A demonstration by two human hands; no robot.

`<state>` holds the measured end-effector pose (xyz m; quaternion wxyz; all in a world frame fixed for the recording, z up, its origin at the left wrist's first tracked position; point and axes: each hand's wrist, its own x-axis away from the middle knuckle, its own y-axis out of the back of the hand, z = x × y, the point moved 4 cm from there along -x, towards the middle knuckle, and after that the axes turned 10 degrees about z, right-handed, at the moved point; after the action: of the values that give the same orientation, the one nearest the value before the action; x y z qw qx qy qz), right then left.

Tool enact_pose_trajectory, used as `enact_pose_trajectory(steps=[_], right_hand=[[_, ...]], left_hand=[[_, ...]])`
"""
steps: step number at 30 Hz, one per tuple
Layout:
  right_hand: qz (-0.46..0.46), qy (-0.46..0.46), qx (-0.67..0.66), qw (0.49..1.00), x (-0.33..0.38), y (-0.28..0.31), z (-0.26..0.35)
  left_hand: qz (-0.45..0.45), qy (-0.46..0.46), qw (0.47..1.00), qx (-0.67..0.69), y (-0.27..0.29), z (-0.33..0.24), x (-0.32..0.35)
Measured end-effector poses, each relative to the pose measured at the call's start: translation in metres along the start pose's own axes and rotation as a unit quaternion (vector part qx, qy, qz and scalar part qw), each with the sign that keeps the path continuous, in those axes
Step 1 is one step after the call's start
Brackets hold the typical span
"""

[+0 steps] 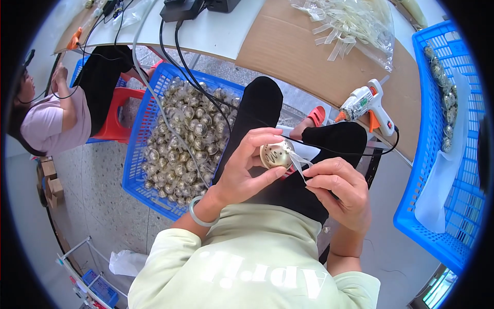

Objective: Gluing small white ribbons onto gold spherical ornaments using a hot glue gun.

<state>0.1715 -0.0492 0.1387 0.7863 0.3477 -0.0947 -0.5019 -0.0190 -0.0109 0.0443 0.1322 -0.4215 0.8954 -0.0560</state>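
The counter [288, 46] stretched across above both hands, part white top and part brown cardboard. On it, up and to the right of the right hand, lay a white and orange hot-glue gun [366, 105], its black cord trailing down toward the person's knees. Farther up sat a clear bag of pale ribbon strips [355, 23].

To the right of the right hand stood a blue plastic basket [437, 170] lined with white sheet, a row of shiny balls along its far wall. To the left of the left hand, down on the floor, a second blue crate [135, 175] was heaped with gold and silver ornament balls [188, 139]. Well beyond that crate another person in a pink top [49, 121] sat on a red stool [121, 110].

The person's own black-trousered knees lay under both hands. The left hand [247, 165], with a pale green bangle [199, 213] at the wrist, was closed around a gold ornament ball [276, 154], fingers over its top and thumb beneath. Just to the right of it, the right hand [337, 193] had its fingertips pinched together on a thin white ribbon loop [301, 167] that ran up to the ball. The ball sat between the two hands, above the lap.
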Motion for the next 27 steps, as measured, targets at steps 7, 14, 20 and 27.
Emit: enact_pose_trajectory(steps=[7,14,20,27], right_hand=[[-0.003,-0.002,0.005,1.000,0.005,-0.007,-0.007],[-0.037,0.002,-0.006,0.999,-0.010,0.014,0.000],[-0.026,-0.033,-0.042,0.998,-0.011,0.036,0.043],[-0.029,-0.049,-0.075,0.996,-0.002,0.054,0.074]], left_hand=[[0.019,0.000,0.998,-0.055,0.003,0.010,0.004],[0.070,0.047,0.996,0.015,0.004,-0.004,-0.011],[0.125,0.106,0.982,0.088,-0.018,-0.040,0.004],[0.195,0.093,0.976,0.034,-0.028,-0.069,0.005]])
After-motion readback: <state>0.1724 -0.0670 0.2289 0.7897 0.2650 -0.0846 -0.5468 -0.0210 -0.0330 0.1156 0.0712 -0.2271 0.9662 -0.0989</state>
